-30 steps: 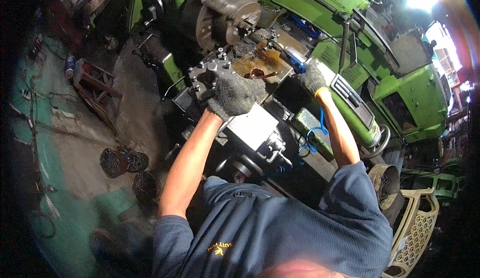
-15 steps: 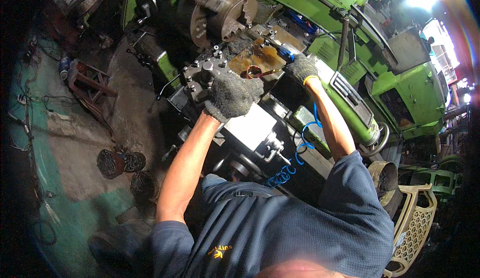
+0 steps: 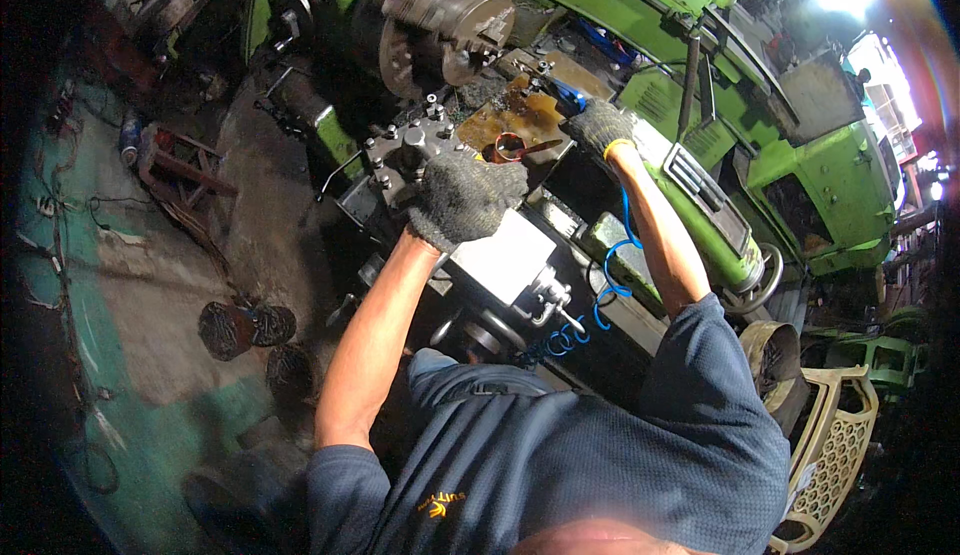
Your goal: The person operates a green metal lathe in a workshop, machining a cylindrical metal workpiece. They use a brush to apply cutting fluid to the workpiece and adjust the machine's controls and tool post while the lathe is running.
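My right hand [image 3: 600, 127], in a dark grey glove, is closed around a blue air blow gun [image 3: 568, 97] that points toward the lathe chuck [image 3: 450, 23]. A coiled blue hose [image 3: 612, 300] hangs below that hand. My left hand [image 3: 465, 195], also gloved, is curled over the near right side of the tool post [image 3: 410, 150]; its fingertips and whatever they grip are hidden. Just beyond its fingers stands a small red pot [image 3: 508, 146] with a brush [image 3: 543, 147] leaning out to the right. The chuck is partly blurred, as if turning.
Beneath my left hand is a pale flat slide block [image 3: 503, 258] with a crank handle [image 3: 550, 300] on its near side. The green tailstock [image 3: 735, 255] lies to the right. Wire-like bundles [image 3: 225, 330] sit on the floor at left, and a beige grille [image 3: 830, 445] stands at right.
The chuck's jaws show at a different angle. My right hand and the blow gun have shifted slightly. My left hand stays in place.
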Action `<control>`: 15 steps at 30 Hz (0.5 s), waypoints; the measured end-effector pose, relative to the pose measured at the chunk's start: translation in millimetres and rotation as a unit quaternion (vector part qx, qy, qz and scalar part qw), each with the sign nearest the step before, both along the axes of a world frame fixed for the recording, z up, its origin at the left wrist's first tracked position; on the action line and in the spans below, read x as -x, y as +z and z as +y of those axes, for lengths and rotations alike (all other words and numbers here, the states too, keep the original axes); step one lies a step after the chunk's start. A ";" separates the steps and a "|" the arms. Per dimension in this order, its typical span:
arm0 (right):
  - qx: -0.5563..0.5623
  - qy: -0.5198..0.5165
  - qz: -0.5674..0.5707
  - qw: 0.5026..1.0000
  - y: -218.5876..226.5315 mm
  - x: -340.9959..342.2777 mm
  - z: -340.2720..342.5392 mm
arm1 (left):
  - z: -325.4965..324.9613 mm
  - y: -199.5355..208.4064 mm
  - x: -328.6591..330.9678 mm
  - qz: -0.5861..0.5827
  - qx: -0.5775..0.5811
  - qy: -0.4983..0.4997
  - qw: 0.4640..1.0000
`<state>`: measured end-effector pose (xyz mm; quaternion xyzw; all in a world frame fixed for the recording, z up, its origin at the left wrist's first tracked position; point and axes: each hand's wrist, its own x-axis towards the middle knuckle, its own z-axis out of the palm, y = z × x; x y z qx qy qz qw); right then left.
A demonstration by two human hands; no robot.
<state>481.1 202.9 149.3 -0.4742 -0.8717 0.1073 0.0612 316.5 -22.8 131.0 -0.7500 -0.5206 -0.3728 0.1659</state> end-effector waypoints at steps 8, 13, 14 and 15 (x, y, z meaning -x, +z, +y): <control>0.101 -0.021 0.038 0.994 -29.8 24.9 47.0 | -4.1 5.1 -0.2 0.003 0.079 0.018 0.997; 0.182 -0.022 0.074 0.980 -37.5 38.1 47.3 | -8.9 1.2 3.3 -0.014 0.058 0.011 0.998; 0.165 0.001 0.077 0.983 -47.5 45.2 50.5 | -11.5 -1.5 5.6 -0.008 0.067 0.019 0.998; 0.121 -0.018 0.076 0.990 -51.0 14.9 77.8 | 2.7 5.3 -3.7 -0.009 0.054 -0.015 0.998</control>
